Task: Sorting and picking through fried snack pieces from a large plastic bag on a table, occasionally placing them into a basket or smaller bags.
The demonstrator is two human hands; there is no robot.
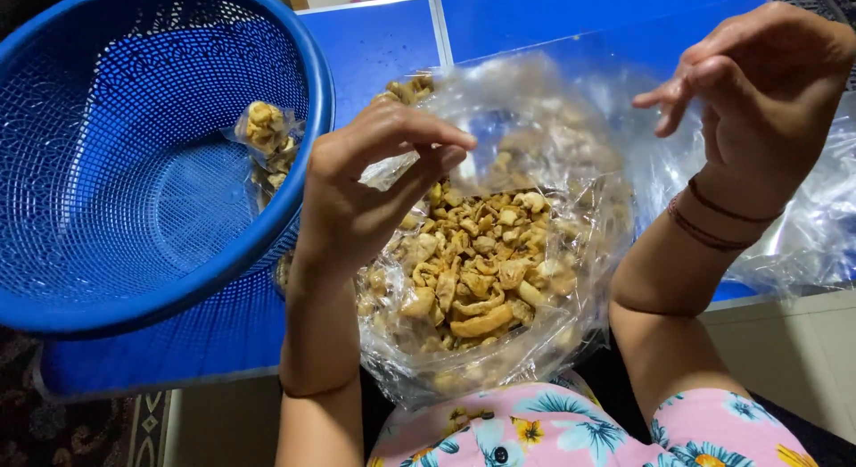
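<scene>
The left hand [357, 195] is pinching the rim of a big clear bag [499, 253] of fried snacks [481, 271], its grip holding the mouth wide at the worktop's [553, 21] near edge. The right hand [758, 83], wrist bent, is grasping thin clear plastic [802, 226]. A small filled packet [267, 137] is lying in the blue basket [107, 164].

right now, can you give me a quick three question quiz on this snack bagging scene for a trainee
1. True or false: the left hand pinches the edge of a clear plastic bag.
2. What lies inside the blue basket? A) a spoon B) a small filled packet C) a lid
3. What fills the big open bag in front of the person?

Key: 1 true. 2 B, the small packet. 3 Golden-brown fried snack pieces; the right hand also touches clear plastic above them.
</scene>
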